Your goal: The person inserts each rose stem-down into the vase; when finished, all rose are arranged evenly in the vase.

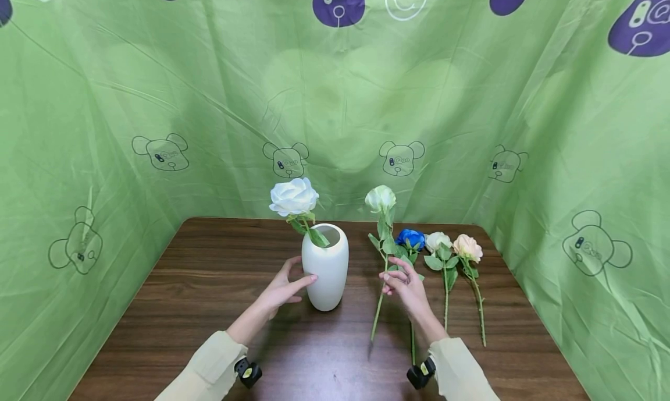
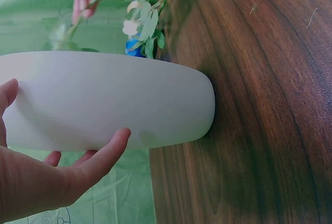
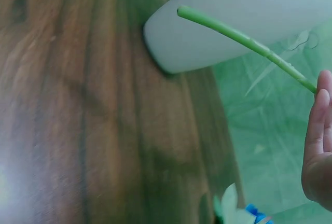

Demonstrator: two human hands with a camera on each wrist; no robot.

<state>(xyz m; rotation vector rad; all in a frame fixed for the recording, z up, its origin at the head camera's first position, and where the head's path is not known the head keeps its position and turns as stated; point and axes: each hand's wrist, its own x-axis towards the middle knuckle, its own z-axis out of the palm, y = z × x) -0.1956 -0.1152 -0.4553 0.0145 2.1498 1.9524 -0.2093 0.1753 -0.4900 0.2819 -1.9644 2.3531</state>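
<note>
A white vase [image 1: 325, 273] stands upright on the table, with a pale blue-white rose [image 1: 294, 197] in it leaning left out of its mouth. My left hand [image 1: 282, 290] holds the vase's left side, thumb across the front; the left wrist view shows the fingers [image 2: 106, 156] against its wall. To the right of the vase, my right hand [image 1: 407, 287] pinches the stem of a pale green-white rose [image 1: 381, 199] between thumb and fingers. This rose is held up with its bloom on top. In the right wrist view, its cut stem end [image 3: 207, 21] hangs free above the table.
On the table's right side lie a blue rose [image 1: 410, 238], a white rose [image 1: 438, 242] and a peach rose [image 1: 467, 248], stems towards me. My right forearm partly covers the blue one's stem. Green printed cloth [image 1: 335, 98] surrounds the wooden table [image 1: 209, 273].
</note>
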